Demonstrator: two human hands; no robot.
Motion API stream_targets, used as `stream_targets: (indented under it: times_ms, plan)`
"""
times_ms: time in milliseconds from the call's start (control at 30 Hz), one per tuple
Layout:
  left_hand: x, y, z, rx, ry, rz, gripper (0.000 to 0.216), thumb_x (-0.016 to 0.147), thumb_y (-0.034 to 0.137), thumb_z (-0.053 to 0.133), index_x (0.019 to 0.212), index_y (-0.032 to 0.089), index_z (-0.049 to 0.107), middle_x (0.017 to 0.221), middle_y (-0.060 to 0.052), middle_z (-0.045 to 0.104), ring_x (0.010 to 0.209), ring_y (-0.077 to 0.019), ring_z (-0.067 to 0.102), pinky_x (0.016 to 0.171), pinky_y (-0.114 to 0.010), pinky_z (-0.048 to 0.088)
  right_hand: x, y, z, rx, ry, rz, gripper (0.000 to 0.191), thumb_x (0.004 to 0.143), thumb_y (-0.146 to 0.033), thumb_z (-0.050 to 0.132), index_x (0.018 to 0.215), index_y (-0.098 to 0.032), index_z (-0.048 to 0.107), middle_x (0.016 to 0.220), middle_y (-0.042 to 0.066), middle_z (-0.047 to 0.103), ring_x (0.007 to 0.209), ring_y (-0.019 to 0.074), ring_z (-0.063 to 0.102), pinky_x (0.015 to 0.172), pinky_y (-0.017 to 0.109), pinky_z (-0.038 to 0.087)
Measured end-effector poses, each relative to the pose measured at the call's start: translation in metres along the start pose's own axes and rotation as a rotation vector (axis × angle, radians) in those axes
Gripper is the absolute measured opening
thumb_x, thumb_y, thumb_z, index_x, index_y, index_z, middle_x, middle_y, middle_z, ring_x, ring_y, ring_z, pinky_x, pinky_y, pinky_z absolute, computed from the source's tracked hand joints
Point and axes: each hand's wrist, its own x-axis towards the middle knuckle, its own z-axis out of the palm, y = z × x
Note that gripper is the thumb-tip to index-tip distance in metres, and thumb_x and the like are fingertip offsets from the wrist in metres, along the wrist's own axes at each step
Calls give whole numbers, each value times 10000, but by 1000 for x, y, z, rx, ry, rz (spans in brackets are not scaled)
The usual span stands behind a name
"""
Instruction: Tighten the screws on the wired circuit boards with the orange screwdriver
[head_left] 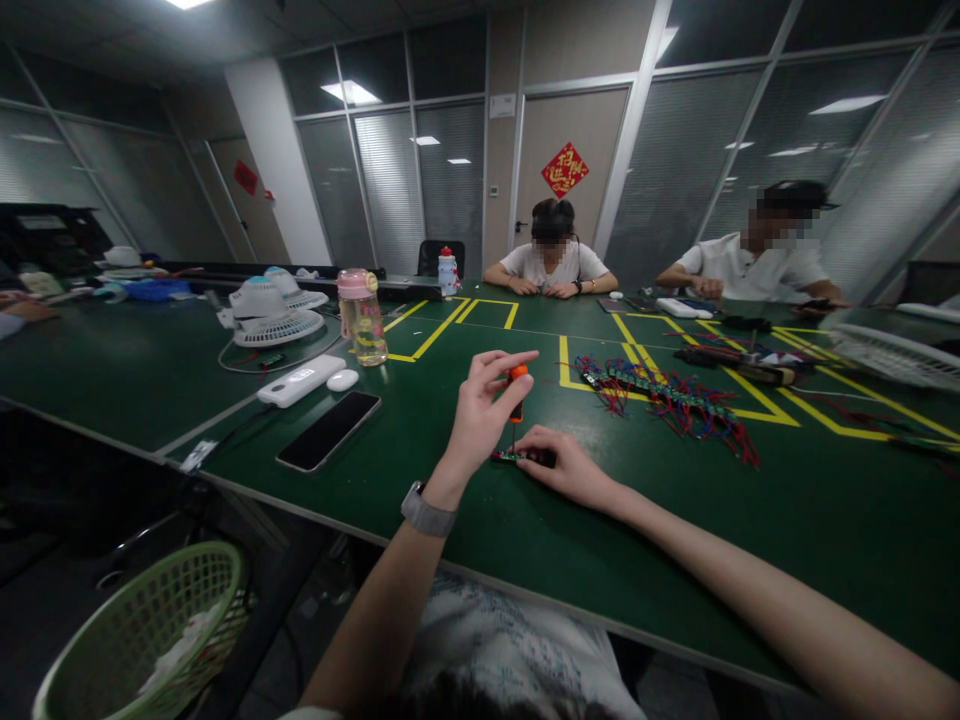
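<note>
My left hand (484, 410), with a grey watch on its wrist, grips an orange and black screwdriver (517, 412) by the handle. The screwdriver stands upright, its tip down on a small green circuit board (508, 456) lying on the green table (480, 540). My right hand (561, 462) rests on the table with its fingers closed on the board's right edge. Part of the board is hidden under those fingers. Farther right lies a row of circuit boards (667, 390) with many red and blue wires.
To the left are a black phone (330, 430), a white power bank (302, 381), a small white case (342, 380), a pink-lidded bottle (363, 318) and a white fan (277, 322). A green basket (150, 620) stands below the table edge. Two people sit across the table.
</note>
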Motion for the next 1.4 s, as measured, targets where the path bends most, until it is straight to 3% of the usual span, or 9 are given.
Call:
stream_targets:
  times_ms: [167, 333, 433, 533, 733, 900, 1133, 1267, 1400]
  plan:
    - [0, -1, 1, -136, -70, -38, 296, 897, 276, 532, 1167, 214, 635, 1145, -85, 620, 996, -175, 621, 852, -309, 533, 0, 1, 0, -16, -6, 1, 184, 823, -192, 597, 957, -175, 722, 830, 44, 610, 705, 144, 562, 644, 266, 462]
    - [0, 0, -1, 87, 30, 52, 243, 817, 254, 648, 1053, 220, 698, 1149, -75, 570, 1044, -172, 577, 871, -273, 505, 0, 0, 0, -7, -8, 9, 192, 824, -202, 601, 968, -172, 725, 828, 48, 612, 705, 147, 563, 635, 268, 459]
    - [0, 1, 1, -77, -44, -16, 287, 900, 256, 514, 1154, 224, 644, 1215, -85, 572, 1070, -182, 595, 888, -312, 518, 0, 1, 0, -3, -3, 5, 190, 816, -191, 603, 960, -167, 724, 829, 48, 614, 693, 144, 559, 625, 266, 457]
    - [0, 1, 3, -155, -65, -60, 339, 892, 236, 527, 1224, 210, 585, 1110, -80, 639, 950, -167, 644, 845, -319, 537, 0, 2, 1, 4, -3, 1, 192, 812, -182, 602, 959, -175, 725, 826, 44, 615, 684, 140, 558, 622, 263, 457]
    - [0, 1, 0, 193, 99, 66, 216, 827, 221, 626, 1034, 210, 688, 1044, -61, 592, 937, -148, 587, 805, -243, 497, 0, 2, 0, -7, -3, -7, 193, 815, -185, 607, 967, -180, 727, 833, 48, 623, 703, 147, 565, 642, 273, 462]
    - [-1, 1, 2, -77, -36, -48, 326, 924, 261, 466, 1224, 219, 587, 1169, -85, 594, 958, -163, 624, 816, -291, 534, 0, 2, 0, -17, -10, 6, 194, 815, -181, 603, 967, -166, 724, 841, 53, 620, 699, 146, 562, 638, 271, 459]
    - [-3, 3, 2, 226, 53, 103, 228, 828, 252, 638, 1047, 244, 701, 1045, -52, 536, 951, -147, 571, 839, -253, 497, 1, 1, 0, -14, -21, 10, 199, 819, -181, 597, 970, -172, 725, 832, 48, 613, 700, 147, 560, 644, 273, 462]
    - [-2, 3, 2, -10, -18, 13, 316, 925, 251, 471, 1211, 230, 605, 1141, -78, 571, 949, -154, 617, 809, -283, 544, 1, 0, -1, -12, -19, 18, 200, 817, -178, 597, 972, -163, 724, 838, 53, 614, 714, 152, 564, 659, 281, 466]
    - [-2, 1, 1, 80, 56, 43, 284, 845, 242, 616, 1126, 215, 650, 1061, -63, 587, 959, -156, 606, 813, -257, 543, 0, 0, 0, -15, -16, 16, 195, 818, -177, 595, 965, -158, 722, 829, 52, 610, 703, 149, 559, 649, 277, 461]
